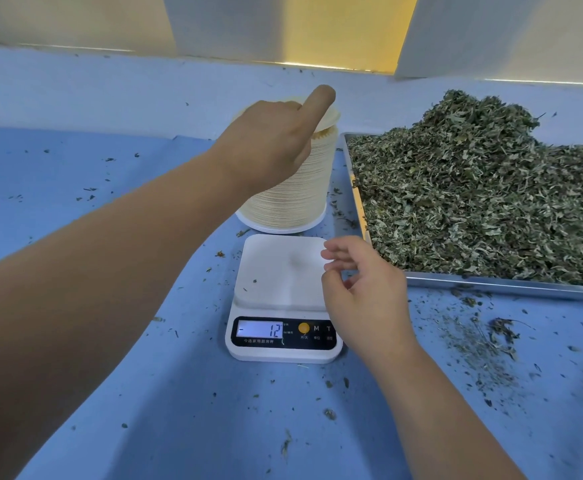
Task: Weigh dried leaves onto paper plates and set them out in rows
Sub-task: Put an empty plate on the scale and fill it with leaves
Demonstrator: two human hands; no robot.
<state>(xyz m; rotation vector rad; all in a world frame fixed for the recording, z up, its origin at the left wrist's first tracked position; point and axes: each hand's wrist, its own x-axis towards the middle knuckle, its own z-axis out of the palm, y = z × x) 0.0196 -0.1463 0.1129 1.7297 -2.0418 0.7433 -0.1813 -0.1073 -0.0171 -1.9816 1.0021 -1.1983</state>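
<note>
A tall stack of cream paper plates stands behind a white kitchen scale. My left hand reaches over the stack's top and pinches the top plate, lifting its right edge, with the thumb sticking up. The scale's platform is bare and its display reads about -1.2. My right hand hovers over the scale's right side, fingers loosely curled and holding nothing. A large heap of dried green leaves fills a metal tray on the right.
A blue cloth covers the table, strewn with leaf crumbs, thickest at the right front. A white wall and panels rise behind the table's far edge.
</note>
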